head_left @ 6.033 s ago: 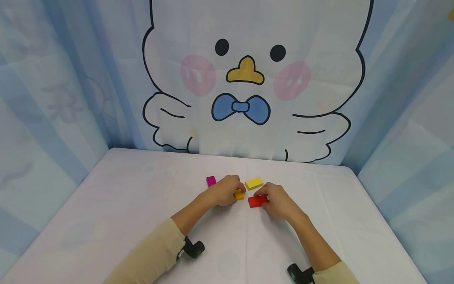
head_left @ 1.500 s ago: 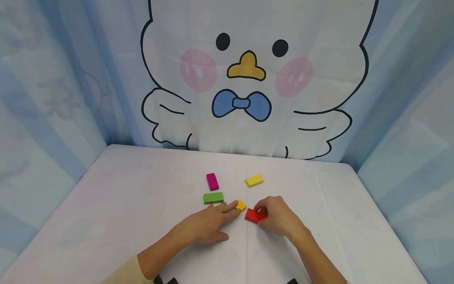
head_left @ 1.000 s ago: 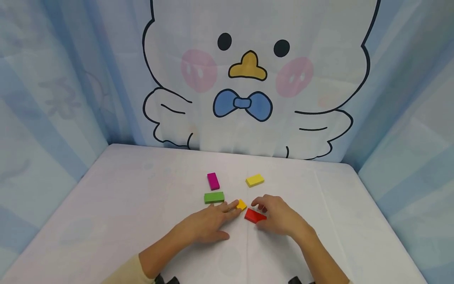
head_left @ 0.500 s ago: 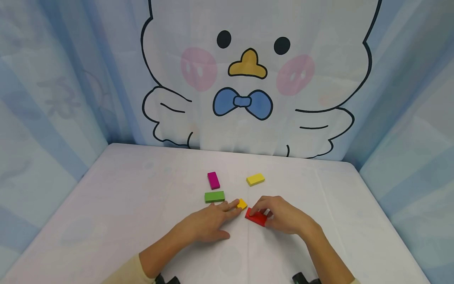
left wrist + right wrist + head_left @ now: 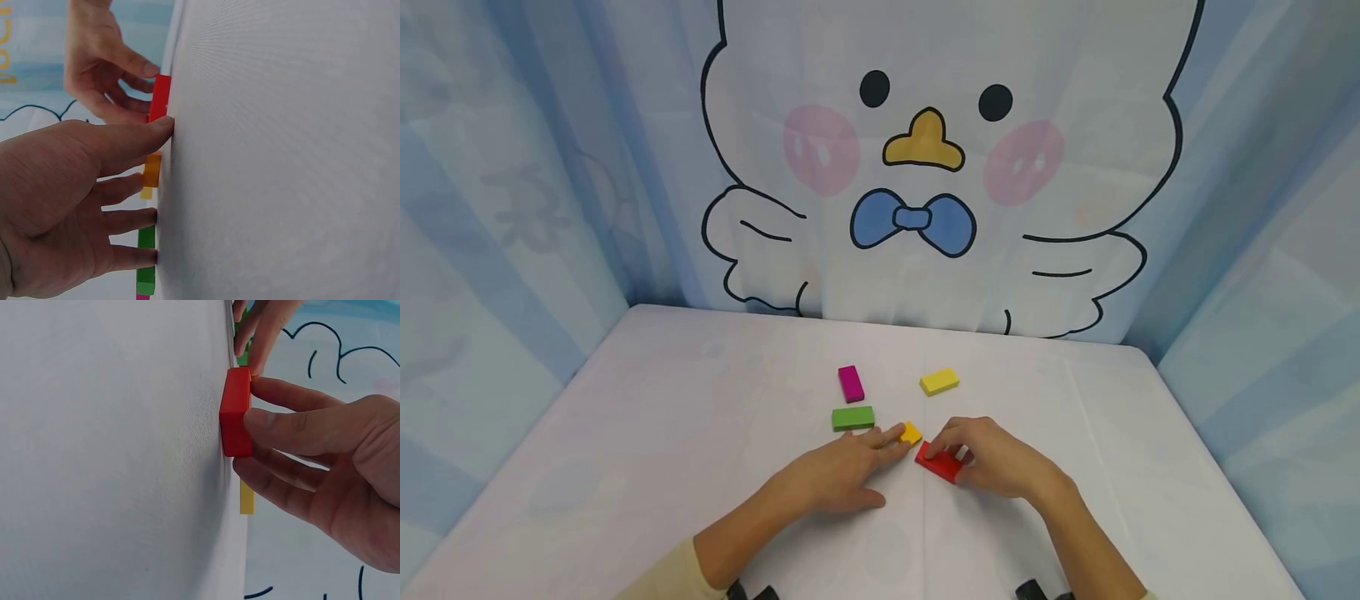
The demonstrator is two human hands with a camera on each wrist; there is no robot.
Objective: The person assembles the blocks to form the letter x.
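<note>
My left hand (image 5: 842, 472) lies spread over the table, palm down, with straight fingers; its fingertips touch the small orange-yellow block (image 5: 912, 434). In the left wrist view the thumb reaches beside that orange-yellow block (image 5: 152, 170), close to the red one (image 5: 160, 97). My right hand (image 5: 1003, 458) pinches the red rectangular block (image 5: 938, 468) between thumb and fingers, seen up close as a red block (image 5: 236, 394) in the right wrist view. The red block lies at a slant just to the near right of the orange-yellow one. A green block (image 5: 852, 418) sits right beyond the left fingers.
Farther back on the white table (image 5: 700, 400) are a magenta block (image 5: 851, 383) at left and a yellow block (image 5: 939, 381) at right. A printed curtain (image 5: 1075, 167) stands behind the table's far edge.
Since six seconds ago, my left hand has flattened from gripping the orange-yellow block, which sits nearer. The red block has come nearer and turned; my right fingers briefly lifted and pinched it again.
</note>
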